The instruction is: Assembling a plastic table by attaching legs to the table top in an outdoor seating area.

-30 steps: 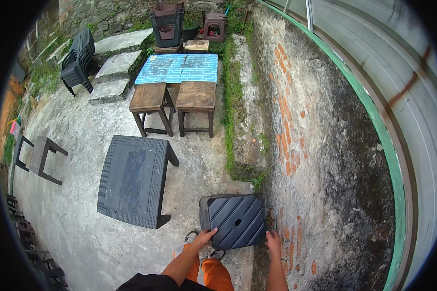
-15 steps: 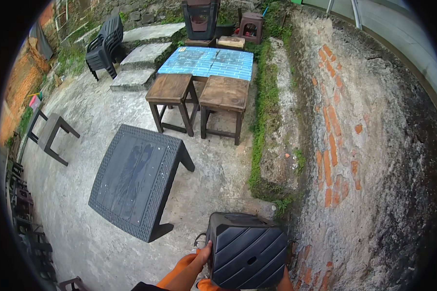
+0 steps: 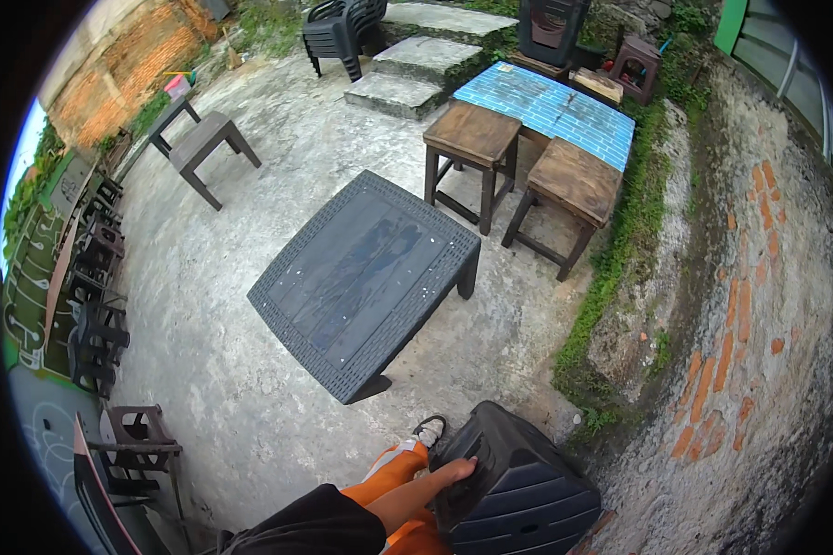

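Note:
A black plastic stool (image 3: 532, 495) with a grooved square seat and a small oval hole is in front of me at the lower edge, tilted. My left hand (image 3: 457, 470) is closed on its near left side, and the fingertips are partly hidden against the dark plastic. My right hand is out of sight, with the stool covering that side. Ahead and to the left stands a low dark table (image 3: 366, 268) with a woven-pattern border and pale specks on top.
Two wooden stools (image 3: 473, 134) stand beside a blue brick-patterned tabletop (image 3: 551, 109). Concrete steps (image 3: 426, 69) and stacked black chairs (image 3: 341, 37) are behind. A grey-brown chair (image 3: 208, 143) stands left. More seats (image 3: 142, 427) line the left wall. Mossy kerb (image 3: 611, 305) and rough wall (image 3: 722, 407) bound the right.
My view has swung left, so the table and stools appear farther right. The black stool has turned and tilted in my left hand's hold. My right hand has gone out of sight.

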Demonstrator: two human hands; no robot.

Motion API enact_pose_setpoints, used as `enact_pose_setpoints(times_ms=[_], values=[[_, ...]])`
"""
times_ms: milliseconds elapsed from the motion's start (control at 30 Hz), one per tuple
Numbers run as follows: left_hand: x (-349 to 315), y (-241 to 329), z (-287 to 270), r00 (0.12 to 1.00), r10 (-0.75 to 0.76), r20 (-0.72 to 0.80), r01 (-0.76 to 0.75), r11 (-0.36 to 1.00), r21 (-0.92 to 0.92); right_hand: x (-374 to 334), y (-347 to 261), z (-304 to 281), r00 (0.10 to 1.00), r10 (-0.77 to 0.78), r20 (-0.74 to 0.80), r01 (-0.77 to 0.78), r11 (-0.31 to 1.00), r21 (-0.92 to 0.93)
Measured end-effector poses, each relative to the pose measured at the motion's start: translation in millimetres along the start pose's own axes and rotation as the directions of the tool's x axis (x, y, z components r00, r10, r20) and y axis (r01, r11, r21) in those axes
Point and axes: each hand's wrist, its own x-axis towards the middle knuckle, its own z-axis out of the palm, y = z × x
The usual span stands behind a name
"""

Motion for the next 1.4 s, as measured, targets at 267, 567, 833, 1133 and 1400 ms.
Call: enact_pose_setpoints(times_ms=[267, 567, 833, 1133, 1400], values=[[-92.0, -3.4, -75.3, 0.963, 0.268, 0.034, -0.268, 0.931, 0.249, -91.8, -35.5, 41.4, 0.994, -0.103, 0.046, 0.110, 0.974, -0.199], [-219.6, -84.2, -255.0, 0.856, 0.404, -0.322, -0.230, 0.856, 0.463, -194.7, -75.2, 117.8, 0.971, -0.231, 0.065, 0.239, 0.902, -0.360], [-302.6, -212.0, -434.3, 0.815, 0.168, -0.555, -0.076, 0.980, 0.185, -224.1, -80.1, 270.1, 0.974, -0.221, 0.053, 0.218, 0.836, -0.503], [-393.7, -354.5, -667.8, 0.703, -0.130, -0.699, 0.060, 0.991, -0.124, -191.3, -150.2, 562.1, 0.795, -0.448, 0.409, 0.602, 0.661, -0.448], [-439.5, -369.7, -856.2, 0.480, -0.252, -0.840, -0.073, 0.943, -0.325, -229.3, -267.9, 764.2, 0.645, -0.602, 0.471, 0.759, 0.433, -0.487]])
